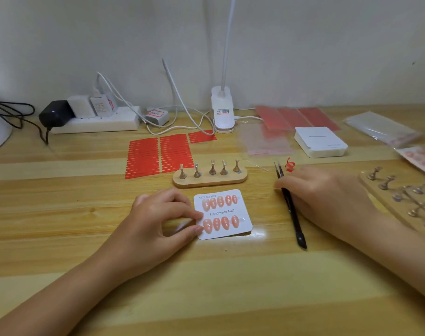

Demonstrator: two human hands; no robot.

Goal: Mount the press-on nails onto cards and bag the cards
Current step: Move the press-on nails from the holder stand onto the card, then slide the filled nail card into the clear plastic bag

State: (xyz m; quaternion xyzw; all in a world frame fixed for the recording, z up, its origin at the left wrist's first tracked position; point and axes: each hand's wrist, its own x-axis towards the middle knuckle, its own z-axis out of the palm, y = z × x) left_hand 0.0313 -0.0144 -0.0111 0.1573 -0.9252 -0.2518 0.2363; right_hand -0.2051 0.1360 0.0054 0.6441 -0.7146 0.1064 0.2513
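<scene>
A white card point(240, 215) printed "Handmade Nail" lies on the wooden table in front of me. It carries two rows of several pink press-on nails point(220, 201); the lower row has a free spot at its right end. My left hand point(158, 221) pinches the card's left edge between thumb and forefinger. My right hand point(327, 195) rests palm down to the right, its thumb and fingers closed loosely on black tweezers point(291, 209), whose tips point away from me. A wooden stand point(210, 181) with several metal nail holders sits just behind the card.
Sheets of red adhesive strips point(158, 155) lie behind the stand. A white card stack point(320, 141), clear bags point(381, 128) and pink sheets point(296, 117) are at the back right. A second holder stand point(400, 197) sits far right. A power strip point(95, 122), cables and a clip lamp point(222, 110) line the wall.
</scene>
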